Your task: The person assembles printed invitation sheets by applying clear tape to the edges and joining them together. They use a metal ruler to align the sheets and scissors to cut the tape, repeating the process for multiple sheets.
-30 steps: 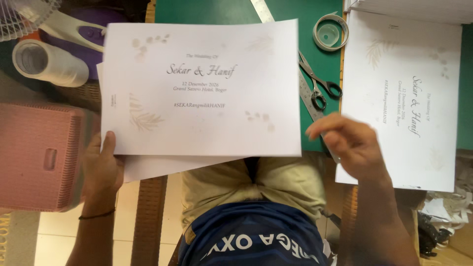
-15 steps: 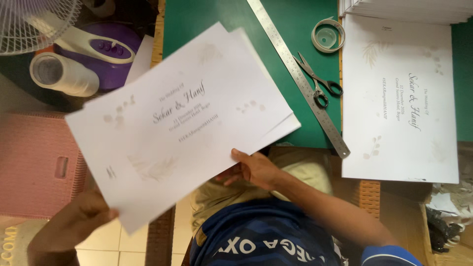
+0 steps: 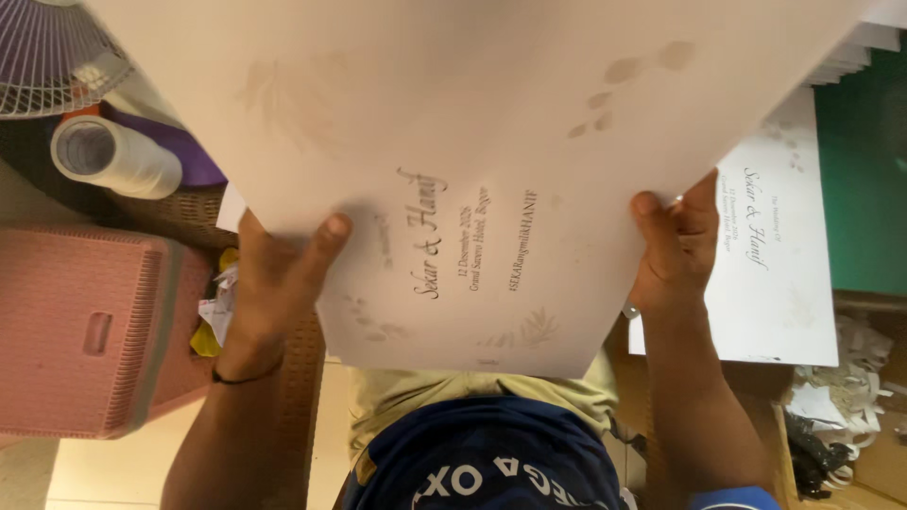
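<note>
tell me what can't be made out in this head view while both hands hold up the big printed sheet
- Green mat: mostly hidden behind the printed sheet.
- The sheet's top: cut off by the frame edge.
- Left hand and right hand: fingers behind the sheet, only thumbs show.
- Fan: cut by the corner.
- Paper scraps: too jumbled to tell apart.

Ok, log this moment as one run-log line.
left hand: grips printed sheet | right hand: grips same sheet | sheet: lifted near camera | beside: pink basket, tape roll
</note>
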